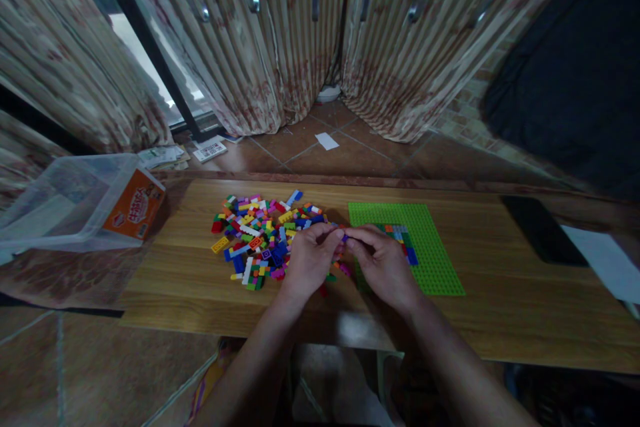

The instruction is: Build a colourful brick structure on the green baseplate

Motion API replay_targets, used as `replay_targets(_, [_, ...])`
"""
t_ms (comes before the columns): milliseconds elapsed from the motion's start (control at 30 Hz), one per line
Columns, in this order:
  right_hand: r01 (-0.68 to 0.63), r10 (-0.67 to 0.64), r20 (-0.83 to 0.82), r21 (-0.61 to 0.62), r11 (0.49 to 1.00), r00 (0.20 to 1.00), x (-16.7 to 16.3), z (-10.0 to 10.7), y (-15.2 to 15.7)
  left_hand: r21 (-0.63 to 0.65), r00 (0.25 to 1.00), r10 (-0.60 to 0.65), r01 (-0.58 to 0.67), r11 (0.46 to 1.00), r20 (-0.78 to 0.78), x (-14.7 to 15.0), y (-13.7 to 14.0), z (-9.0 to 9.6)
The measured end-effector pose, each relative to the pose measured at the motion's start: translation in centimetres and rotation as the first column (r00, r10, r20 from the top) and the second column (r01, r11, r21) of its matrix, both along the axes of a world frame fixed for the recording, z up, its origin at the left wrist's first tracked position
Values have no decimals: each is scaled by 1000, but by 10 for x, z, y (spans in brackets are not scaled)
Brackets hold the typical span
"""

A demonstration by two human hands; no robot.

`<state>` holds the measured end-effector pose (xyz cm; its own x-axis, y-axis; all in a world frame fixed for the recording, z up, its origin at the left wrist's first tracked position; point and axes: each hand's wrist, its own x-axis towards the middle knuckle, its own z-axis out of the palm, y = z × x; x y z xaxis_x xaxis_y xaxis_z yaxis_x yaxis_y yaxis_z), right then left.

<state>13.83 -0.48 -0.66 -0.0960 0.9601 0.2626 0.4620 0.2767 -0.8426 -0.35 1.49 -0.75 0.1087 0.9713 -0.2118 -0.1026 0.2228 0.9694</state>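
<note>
My left hand and my right hand meet at the fingertips, both closed in a pinch on a small purple toy brick. Most of that brick is covered by the fingers. Under and beside my left hand spreads a pile of mixed toy bricks in many colours. A light green baseplate lies beneath and beyond my right hand. On it several bricks in blue, green, orange and grey are set close together, partly hidden by that hand.
All this is on a long wooden table. A clear plastic bin with an orange label stands at the left. A dark flat phone-like object and white paper lie at the right. Striped curtains hang behind.
</note>
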Motion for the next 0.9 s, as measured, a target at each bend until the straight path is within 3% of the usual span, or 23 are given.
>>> replay_targets(167, [56,-72,-165,-100,993,984,3,-5,3,58,998,-61,61,996,-2,2,-1,0])
replay_targets(367, [73,-92,-177,-109,991,980,4,-9,2,85,993,-107,111,990,-43,1,-1,0])
replay_targets(633, [135,-199,-337,-205,969,920,10,-7,7,50,987,-145,149,988,-75,0,-1,-1])
replay_targets(900, [73,-113,-265,-153,986,958,11,-6,4,150,976,-164,185,971,-141,-1,-2,-5])
